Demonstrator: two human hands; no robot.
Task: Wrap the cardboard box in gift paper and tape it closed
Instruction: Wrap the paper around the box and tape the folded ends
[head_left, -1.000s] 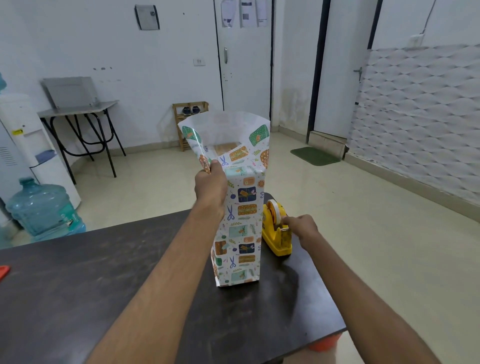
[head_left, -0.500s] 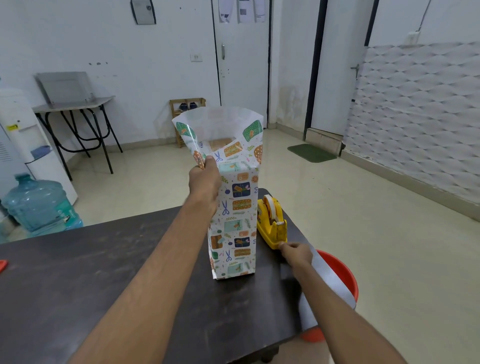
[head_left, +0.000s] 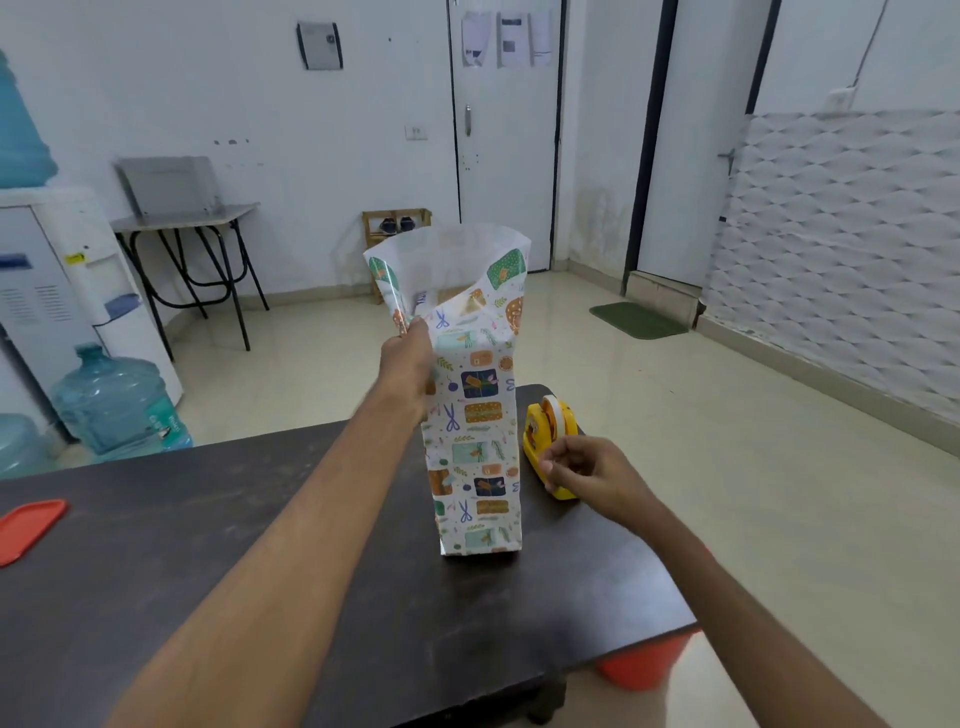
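The left hand (head_left: 408, 358) still pinches the paper (head_left: 475, 441) shut near the box's top edge, fingers closed on the overlap; the wrapped box stands upright mid-tabletop (head_left: 208, 545), its upper end flaring open. The right hand (head_left: 587, 470), half a second ago drawn back toward the tabletop's near edge, is again at the yellow dispenser (head_left: 550, 441) just right of the box, thumb and fingertips pinched; whether it holds tape I cannot tell. Likely a strip for the seam. No writing is legible.
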